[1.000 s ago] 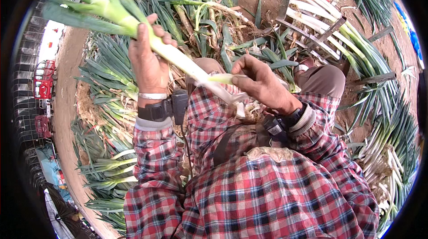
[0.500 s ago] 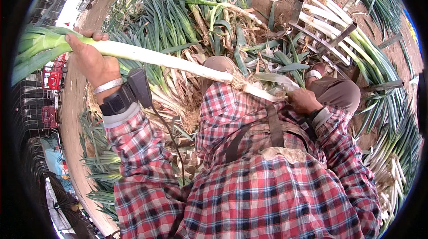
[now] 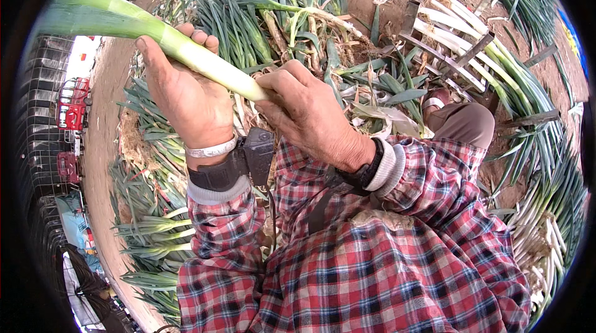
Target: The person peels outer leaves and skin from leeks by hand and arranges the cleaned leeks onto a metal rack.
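A thick leek [image 3: 214,69], white to pale green with broad green leaves, slants from the upper left down to the middle of the head view. My left hand [image 3: 194,108] cradles its upper part, thumb on the near side and fingertips showing beyond it. Closed around the white shaft is my right hand [image 3: 313,112], which hides the leek's lower end. Behind both hands lies a heap of leeks [image 3: 239,31] with green tops. A pale, loose peeled leaf [image 3: 388,118] rests to the right of my right hand.
At the right, a metal rack [image 3: 456,63] holds several white-stemmed leeks [image 3: 462,25]. More leeks [image 3: 546,233] are piled at the lower right, and others [image 3: 155,233] at the left. Leaf scraps [image 3: 397,81] litter the soil. Red vehicles [image 3: 74,106] stand far left.
My right hand has left the leek's root end by my lap and moved up and left to the shaft. My left hand has come inward, and the leek now slants more steeply.
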{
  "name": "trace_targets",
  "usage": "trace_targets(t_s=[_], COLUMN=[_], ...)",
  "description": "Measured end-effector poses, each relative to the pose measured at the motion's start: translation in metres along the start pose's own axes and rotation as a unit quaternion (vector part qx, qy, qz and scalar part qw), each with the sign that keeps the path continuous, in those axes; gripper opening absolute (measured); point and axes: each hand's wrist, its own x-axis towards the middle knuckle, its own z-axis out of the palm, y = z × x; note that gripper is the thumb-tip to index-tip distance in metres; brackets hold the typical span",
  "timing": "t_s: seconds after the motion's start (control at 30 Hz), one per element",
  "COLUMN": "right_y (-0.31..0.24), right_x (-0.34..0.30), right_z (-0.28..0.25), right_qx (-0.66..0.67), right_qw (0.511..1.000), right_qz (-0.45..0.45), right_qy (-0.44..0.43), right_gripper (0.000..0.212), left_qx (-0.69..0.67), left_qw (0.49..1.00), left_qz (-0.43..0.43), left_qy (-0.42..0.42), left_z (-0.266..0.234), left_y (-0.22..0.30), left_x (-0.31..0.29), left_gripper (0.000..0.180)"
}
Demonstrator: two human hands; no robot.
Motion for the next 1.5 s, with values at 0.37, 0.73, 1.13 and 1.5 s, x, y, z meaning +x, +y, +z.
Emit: trace_targets(t_s=[0.37,0.73,1.13,1.5], right_y=[0.048,0.054,0.079,0.078], right_x=[-0.025,-0.037,-0.053,-0.058], right_z=[-0.02,-0.023,-0.007,0.002], right_qx=[0.235,0.0,0.033,0.181], right_qw=[0.954,0.989,0.99,0.941], right_qz=[0.187,0.129,0.013,0.284], right_qy=[-0.02,-0.066,-0.136,-0.039], right_gripper=[0.018,0.021,0.022,0.018], left_qx=[-0.055,0.028,0.033,0.016], left_qw=[0.998,0.99,0.988,0.986], left_qz=[-0.002,0.077,0.071,0.057], left_qy=[-0.03,0.116,0.136,0.157], left_z=[-0.021,-0.045,-0.071,-0.069], left_y=[-0.001,-0.006,-0.009,-0.005], left_x=[-0.003,0.005,0.003,-0.003], left_gripper=[0.039,0.033,0.028,0.026])
